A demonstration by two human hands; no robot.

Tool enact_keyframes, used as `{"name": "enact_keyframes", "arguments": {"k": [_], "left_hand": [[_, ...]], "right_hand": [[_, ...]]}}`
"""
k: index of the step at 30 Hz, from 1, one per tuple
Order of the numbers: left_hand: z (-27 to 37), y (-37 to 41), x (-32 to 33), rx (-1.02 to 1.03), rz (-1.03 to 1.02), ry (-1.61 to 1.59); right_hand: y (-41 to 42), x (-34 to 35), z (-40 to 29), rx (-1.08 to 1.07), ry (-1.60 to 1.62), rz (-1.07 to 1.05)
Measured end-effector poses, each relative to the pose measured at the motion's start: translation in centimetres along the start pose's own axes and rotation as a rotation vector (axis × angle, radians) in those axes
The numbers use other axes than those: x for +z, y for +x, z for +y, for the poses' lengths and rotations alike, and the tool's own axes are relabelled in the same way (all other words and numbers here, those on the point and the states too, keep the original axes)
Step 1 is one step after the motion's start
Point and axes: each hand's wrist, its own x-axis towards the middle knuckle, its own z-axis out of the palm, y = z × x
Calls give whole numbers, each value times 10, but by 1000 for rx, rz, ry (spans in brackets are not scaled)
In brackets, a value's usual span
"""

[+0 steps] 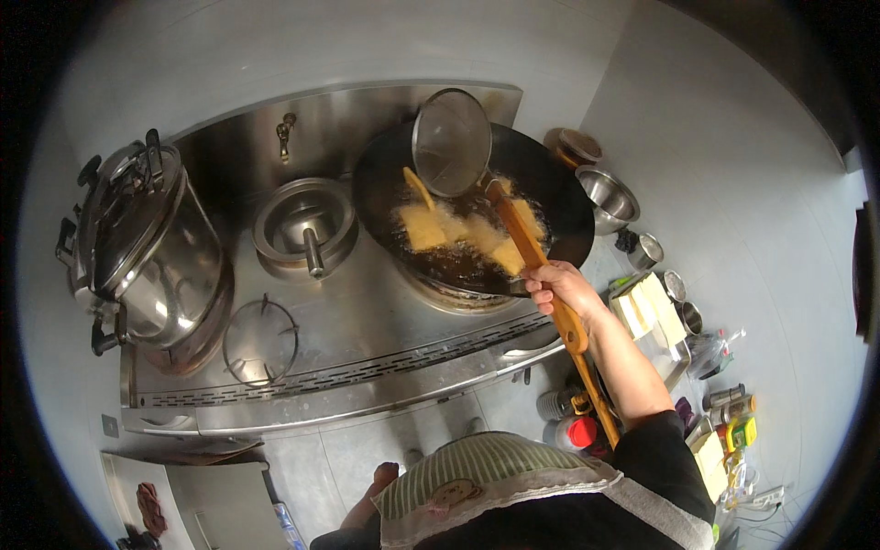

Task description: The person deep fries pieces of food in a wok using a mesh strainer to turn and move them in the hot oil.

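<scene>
My right hand (560,283) grips the wooden handle (520,230) of a round wire-mesh skimmer. Its mesh head (452,143) is tilted up over the back of a large black wok (375,161). Bubbling oil in the wok surrounds several golden slabs (423,228) that look like tofu; one narrow piece (418,187) stands on edge. Part of the frying food is hidden behind the handle. Low beside the striped apron (474,457) is my left hand (386,473), away from the stove; its fingers are too small and dark to make out.
A tall lidded steel pot (172,265) stands at the left of the steel stove (330,330). Nearby are a steel pan (306,227) and a wire ring (260,344). Pale slabs (646,309), a steel bowl (608,199) and jars (732,409) line the right side.
</scene>
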Motion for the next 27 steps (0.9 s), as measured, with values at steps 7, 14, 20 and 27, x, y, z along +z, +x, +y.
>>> {"name": "enact_keyframes", "arguments": {"k": [7,14,20,27], "left_hand": [[14,10,-19,-179,-274,213],[-9,19,10,-60,-158,249],[2,31,11,-166,-318,284],[18,40,11,-4,-90,245]], "right_hand": [[-3,-1,-2,-77,-106,139],[22,-56,1,-195,-283,369],[38,-88,4,-157,-248,420],[43,-101,-12,-59,-82,295]]}}
